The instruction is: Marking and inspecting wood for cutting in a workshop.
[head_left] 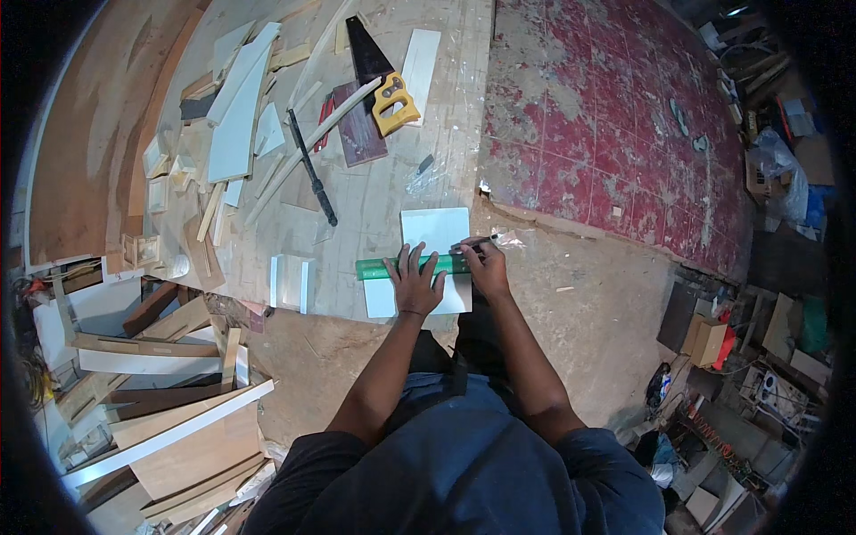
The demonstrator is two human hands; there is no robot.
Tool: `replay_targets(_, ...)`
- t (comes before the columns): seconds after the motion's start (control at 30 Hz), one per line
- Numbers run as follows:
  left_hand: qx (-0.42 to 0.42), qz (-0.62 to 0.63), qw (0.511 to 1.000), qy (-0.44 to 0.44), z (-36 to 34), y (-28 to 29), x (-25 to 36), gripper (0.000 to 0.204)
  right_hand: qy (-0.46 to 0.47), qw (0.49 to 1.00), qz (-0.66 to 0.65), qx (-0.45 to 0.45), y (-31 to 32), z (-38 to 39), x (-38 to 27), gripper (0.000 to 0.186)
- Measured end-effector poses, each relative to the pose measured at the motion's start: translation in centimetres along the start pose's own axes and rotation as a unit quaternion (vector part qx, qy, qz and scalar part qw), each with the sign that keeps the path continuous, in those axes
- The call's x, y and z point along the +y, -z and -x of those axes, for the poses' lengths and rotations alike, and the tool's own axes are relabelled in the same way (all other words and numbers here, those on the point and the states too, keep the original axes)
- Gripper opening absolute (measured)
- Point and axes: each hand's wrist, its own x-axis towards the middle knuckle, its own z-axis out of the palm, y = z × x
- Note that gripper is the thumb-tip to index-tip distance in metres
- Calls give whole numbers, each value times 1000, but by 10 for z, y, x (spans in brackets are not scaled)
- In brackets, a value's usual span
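Observation:
A white board (434, 223) lies at the front edge of the worktable, its near end reaching toward my body. Across it runs a green ruler (370, 269). My left hand (415, 283) presses flat on the ruler with its fingers spread. Closed around a dark pen (482, 240), my right hand (487, 271) rests at the ruler's right end, by the board's right edge. The pen's tip is too small to make out. Left of the board stands a small white-sided wooden piece (292, 283).
A handsaw with a yellow handle (394, 104) lies on a dark red-brown board (357, 147) farther up the table. Near it are a black rod (312, 169) and several white offcuts (241, 116). Stacked wood scraps (187, 428) fill the lower left; clutter (776, 392) lines the right.

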Motion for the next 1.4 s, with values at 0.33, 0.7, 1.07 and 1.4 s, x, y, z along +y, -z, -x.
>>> replay_targets(0.33,5,12,1000,-4,-1,1,1,42,19,995,82,-49,-2,-7,2,15)
replay_targets(0.7,10,16,1000,-10,-1,1,2,44,60,987,136,-62,-2,-9,-2,15)
replay_targets(1.07,8,7,1000,0,-1,2,3,42,74,976,203,-16,45,-12,-7,12)
replay_targets(1.4,-3,3,1000,-2,0,1,1,42,52,987,152,7,33,-3,-16,14)
